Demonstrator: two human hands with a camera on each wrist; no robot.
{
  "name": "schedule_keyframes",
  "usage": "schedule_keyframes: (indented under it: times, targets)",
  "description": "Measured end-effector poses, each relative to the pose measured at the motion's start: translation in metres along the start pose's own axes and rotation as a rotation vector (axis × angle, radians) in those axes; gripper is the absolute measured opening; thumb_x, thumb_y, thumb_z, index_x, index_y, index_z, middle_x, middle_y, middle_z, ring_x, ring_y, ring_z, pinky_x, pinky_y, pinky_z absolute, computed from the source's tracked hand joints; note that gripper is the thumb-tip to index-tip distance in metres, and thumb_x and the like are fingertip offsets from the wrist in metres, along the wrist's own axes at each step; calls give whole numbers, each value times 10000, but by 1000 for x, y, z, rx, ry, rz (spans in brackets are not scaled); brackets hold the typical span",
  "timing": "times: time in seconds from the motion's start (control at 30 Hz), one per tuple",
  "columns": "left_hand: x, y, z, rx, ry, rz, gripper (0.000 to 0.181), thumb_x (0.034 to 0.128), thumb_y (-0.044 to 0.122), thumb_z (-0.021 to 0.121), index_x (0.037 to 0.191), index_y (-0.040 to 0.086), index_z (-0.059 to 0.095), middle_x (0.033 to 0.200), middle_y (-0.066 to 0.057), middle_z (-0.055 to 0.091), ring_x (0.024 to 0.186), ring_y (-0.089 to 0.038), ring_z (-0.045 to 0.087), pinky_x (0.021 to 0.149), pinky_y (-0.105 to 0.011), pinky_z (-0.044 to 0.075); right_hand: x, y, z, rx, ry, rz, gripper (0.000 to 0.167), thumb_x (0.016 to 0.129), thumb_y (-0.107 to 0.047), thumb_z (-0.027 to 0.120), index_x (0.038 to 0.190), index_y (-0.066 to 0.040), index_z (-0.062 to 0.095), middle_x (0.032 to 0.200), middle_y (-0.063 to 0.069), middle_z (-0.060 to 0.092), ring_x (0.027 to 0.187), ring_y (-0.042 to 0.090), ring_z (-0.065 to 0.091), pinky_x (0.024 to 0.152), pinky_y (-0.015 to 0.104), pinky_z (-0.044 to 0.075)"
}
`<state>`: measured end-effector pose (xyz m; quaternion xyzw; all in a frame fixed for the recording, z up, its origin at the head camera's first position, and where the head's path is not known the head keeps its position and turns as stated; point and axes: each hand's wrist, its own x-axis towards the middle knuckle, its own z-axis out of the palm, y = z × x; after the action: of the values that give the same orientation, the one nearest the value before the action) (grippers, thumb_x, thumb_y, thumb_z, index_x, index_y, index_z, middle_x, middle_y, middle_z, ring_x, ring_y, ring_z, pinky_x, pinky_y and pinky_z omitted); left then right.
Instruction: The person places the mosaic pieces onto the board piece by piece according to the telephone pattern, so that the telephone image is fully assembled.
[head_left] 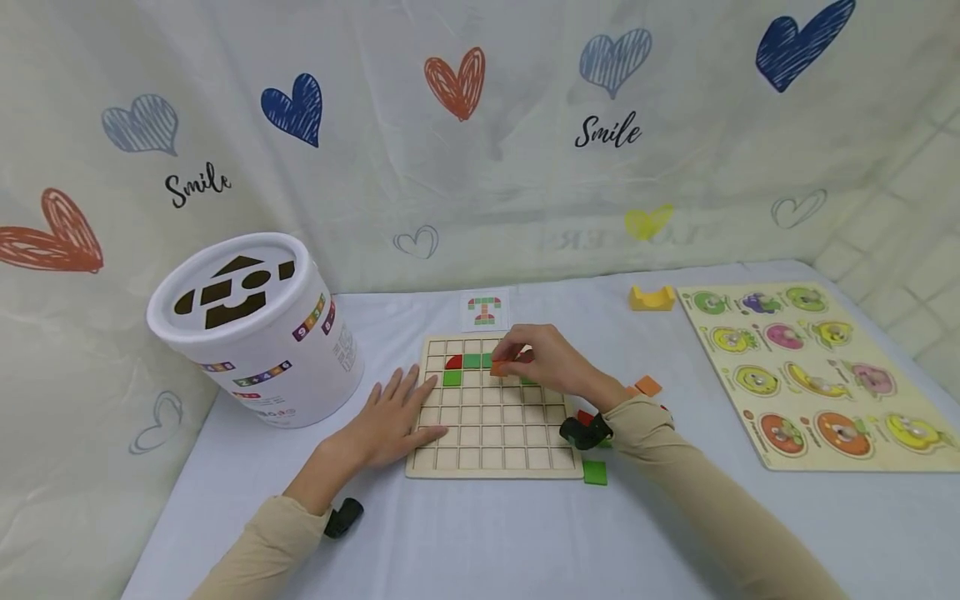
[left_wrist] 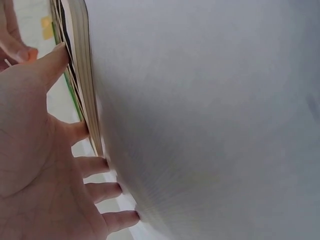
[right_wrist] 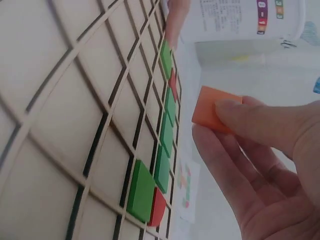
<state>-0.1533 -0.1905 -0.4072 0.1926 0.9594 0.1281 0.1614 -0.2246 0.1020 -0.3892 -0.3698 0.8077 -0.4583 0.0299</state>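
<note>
A wooden grid board (head_left: 491, 433) lies on the white table. My left hand (head_left: 390, 421) rests with spread fingers on its left edge; the left wrist view shows the fingertips along the board's side. Between thumb and fingers my right hand (head_left: 543, 360) pinches an orange square tile (right_wrist: 207, 107), held just above the upper part of the board. Set in the grid are a red rounded tile (head_left: 453, 362), teal-green tiles (right_wrist: 166, 135) in a row, a green tile (head_left: 452, 378) below the left end, and, in the right wrist view, another green tile (right_wrist: 141, 191) beside a red one (right_wrist: 157, 207).
A pattern card (head_left: 484, 310) lies behind the board. To the left stands a white bucket (head_left: 337, 367) with a shape-sorting lid. On the right are loose tiles, including an orange one (head_left: 648, 385) and a green one (head_left: 595, 472), a yellow block (head_left: 652, 298) and a fruit puzzle board (head_left: 768, 429).
</note>
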Motion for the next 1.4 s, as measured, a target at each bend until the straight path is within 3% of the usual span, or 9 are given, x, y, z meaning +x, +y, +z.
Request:
schedule_keyframes:
  times: [0.4, 0.73, 0.87, 1.4]
  targets:
    - [-2, -1, 0, 0, -17, -6, 911, 1033, 656, 488, 1693, 125, 153, 1743, -202, 9, 1592, -450, -24, 1240, -674, 41, 10, 11, 15, -105, -30, 82, 135, 902, -8, 804, 1037, -15, 802, 1009, 63, 764, 952, 219, 704, 797, 287, 579]
    - [0, -2, 2, 25, -11, -10, 915, 1026, 680, 475, 1696, 148, 150, 1748, -174, 12, 1592, -448, -37, 1240, -674, 45, 10, 14, 19, -83, -46, 74, 159, 904, 17, 793, 1061, -1, 804, 999, 69, 748, 942, 221, 705, 811, 279, 592]
    - [0, -2, 2, 27, -7, -12, 909, 1028, 672, 481, 1693, 139, 165, 1748, -181, 32, 1591, -456, -19, 1237, -680, 55, 10, 13, 19, -111, -63, 46, 156, 907, 30, 784, 1060, 11, 801, 991, 82, 736, 933, 232, 706, 806, 279, 593]
    - [-1, -1, 2, 16, -12, -11, 914, 1027, 677, 477, 1693, 137, 159, 1744, -196, 23, 1590, -459, -26, 1234, -685, 50, 15, 1, 19, -280, -143, 63, 168, 917, 32, 770, 1082, 20, 801, 967, 69, 695, 928, 226, 697, 800, 282, 579]
